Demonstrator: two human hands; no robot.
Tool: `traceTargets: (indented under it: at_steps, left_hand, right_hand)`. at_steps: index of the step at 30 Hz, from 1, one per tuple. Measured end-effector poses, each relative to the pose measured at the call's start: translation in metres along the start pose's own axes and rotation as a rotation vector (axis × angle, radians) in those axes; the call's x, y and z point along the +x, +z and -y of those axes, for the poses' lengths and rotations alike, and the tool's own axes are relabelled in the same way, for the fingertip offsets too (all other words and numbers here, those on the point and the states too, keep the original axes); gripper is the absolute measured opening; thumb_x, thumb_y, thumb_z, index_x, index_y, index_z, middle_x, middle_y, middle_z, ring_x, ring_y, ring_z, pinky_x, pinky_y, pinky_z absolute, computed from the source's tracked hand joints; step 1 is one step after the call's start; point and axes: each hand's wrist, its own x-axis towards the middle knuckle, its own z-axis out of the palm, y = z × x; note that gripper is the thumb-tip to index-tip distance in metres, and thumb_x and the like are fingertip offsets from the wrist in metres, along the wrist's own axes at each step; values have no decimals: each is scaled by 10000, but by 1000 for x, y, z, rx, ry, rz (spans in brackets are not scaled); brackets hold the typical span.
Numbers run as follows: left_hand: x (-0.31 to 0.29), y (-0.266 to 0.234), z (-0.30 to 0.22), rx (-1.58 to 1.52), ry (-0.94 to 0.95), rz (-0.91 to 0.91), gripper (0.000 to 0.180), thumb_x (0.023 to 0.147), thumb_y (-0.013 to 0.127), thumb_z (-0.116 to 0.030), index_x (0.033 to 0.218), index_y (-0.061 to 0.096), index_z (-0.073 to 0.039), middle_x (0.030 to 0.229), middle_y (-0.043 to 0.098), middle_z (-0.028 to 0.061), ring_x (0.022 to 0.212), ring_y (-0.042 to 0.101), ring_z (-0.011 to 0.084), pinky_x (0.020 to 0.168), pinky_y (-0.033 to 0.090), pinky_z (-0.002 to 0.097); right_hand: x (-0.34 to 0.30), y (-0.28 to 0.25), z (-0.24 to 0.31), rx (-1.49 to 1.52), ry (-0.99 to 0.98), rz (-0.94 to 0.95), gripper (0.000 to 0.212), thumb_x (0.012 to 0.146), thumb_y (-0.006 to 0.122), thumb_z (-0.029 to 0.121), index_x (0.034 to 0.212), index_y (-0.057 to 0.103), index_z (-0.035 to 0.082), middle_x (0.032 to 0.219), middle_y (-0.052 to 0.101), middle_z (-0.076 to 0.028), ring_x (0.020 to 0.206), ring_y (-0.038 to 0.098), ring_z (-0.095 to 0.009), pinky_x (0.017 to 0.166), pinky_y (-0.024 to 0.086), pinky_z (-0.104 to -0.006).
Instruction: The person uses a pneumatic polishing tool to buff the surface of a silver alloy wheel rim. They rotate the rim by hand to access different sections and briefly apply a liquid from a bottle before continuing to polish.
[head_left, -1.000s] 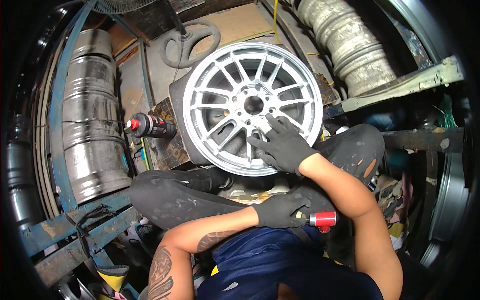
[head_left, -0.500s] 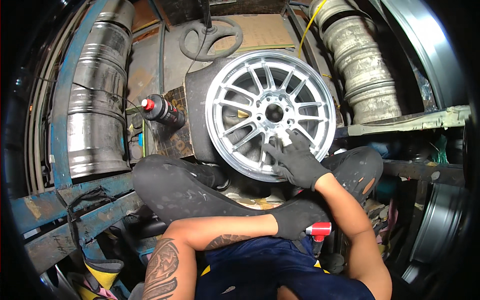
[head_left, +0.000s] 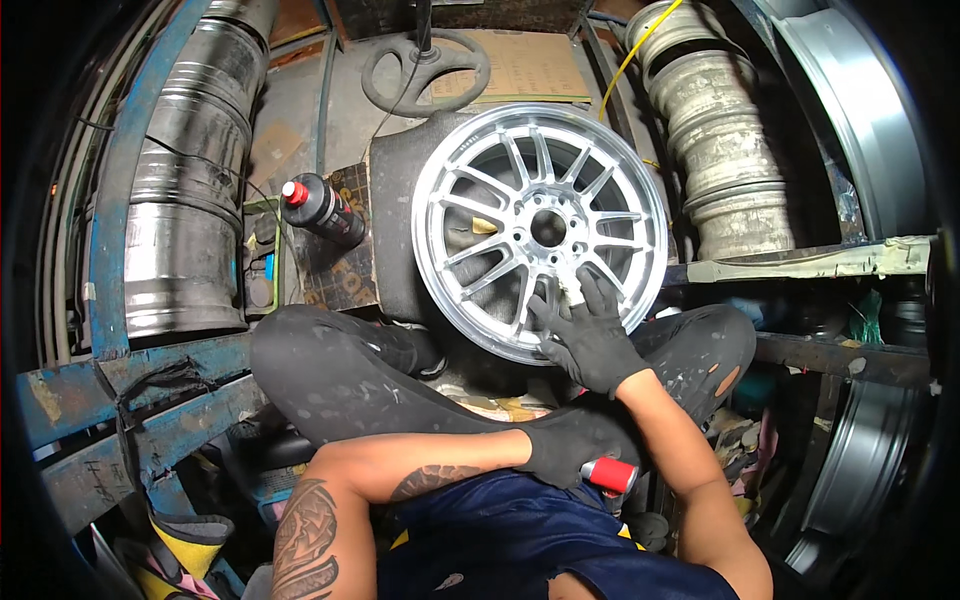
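Observation:
A silver multi-spoke wheel rim (head_left: 430,240) lies face up in front of me. My right hand (head_left: 590,345), in a dark glove, rests over its near spokes, the thumb held apart. Between its fingers is a narrow white piece (head_left: 569,285), touching a spoke close to the hub; its material is too small to tell. My left hand (head_left: 560,455), gloved too, is closed at my lap round a small red power tool (head_left: 612,475) with a silver collar. The grip of that tool is mostly hidden. Dark padding (head_left: 393,200) lies under the rim.
A dark bottle with a red cap (head_left: 322,212) stands left of the rim. Stacked metal wheel barrels line the left (head_left: 185,200) and right (head_left: 730,150) sides. Beyond the rim is a steering wheel (head_left: 425,72). A yellow hose (head_left: 633,58) hangs at the far right.
The right hand has shifted slightly, its fingers more spread, still on the near spokes. My left hand and the red tool have moved a little left, and the tool has turned.

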Motion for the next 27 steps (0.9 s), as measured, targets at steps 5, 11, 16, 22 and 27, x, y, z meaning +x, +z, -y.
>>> traceTargets:
  at_steps: [5,11,16,22,27]
  left_hand:
    - [-2,-6,4,-111,111,57,583,754,736,-175,1330,646,-161,1314,658,144,1236,616,366,1029,479,492]
    - [-19,-45,-20,-25,86,36,447,800,709,-166,1245,669,-155,1136,695,143,1088,652,364,905,474,474]
    - [-20,-36,-36,440,190,-104,217,892,645,-261,1099,678,-205,992,650,14,1041,613,256,877,442,409]
    - [-23,-34,-42,603,243,-352,145,867,655,-323,969,618,-227,955,568,-42,1001,569,159,814,408,352]
    - [-23,-52,-31,494,207,-347,185,851,674,-280,1027,649,-229,975,606,-38,739,603,125,682,467,324]
  right_hand:
    - [0,-1,13,42,-35,45,658,972,626,504,1571,480,273,1510,510,-234,1536,218,-474,1239,124,-640]
    - [-29,-17,14,398,128,-104,684,999,628,356,1599,424,98,1465,560,-266,1542,230,-472,1262,146,-575]
    - [-72,-26,35,1961,419,91,625,1109,468,347,1614,349,-1,1581,459,-253,1402,531,-372,1197,395,-460]
    - [-103,-13,58,2583,524,-78,631,1133,370,364,1572,354,-89,1591,428,-265,1470,450,-370,1229,358,-486]
    - [-137,-15,51,2106,576,0,649,1104,362,395,1514,452,-101,1571,472,-244,1435,485,-348,1232,343,-485]
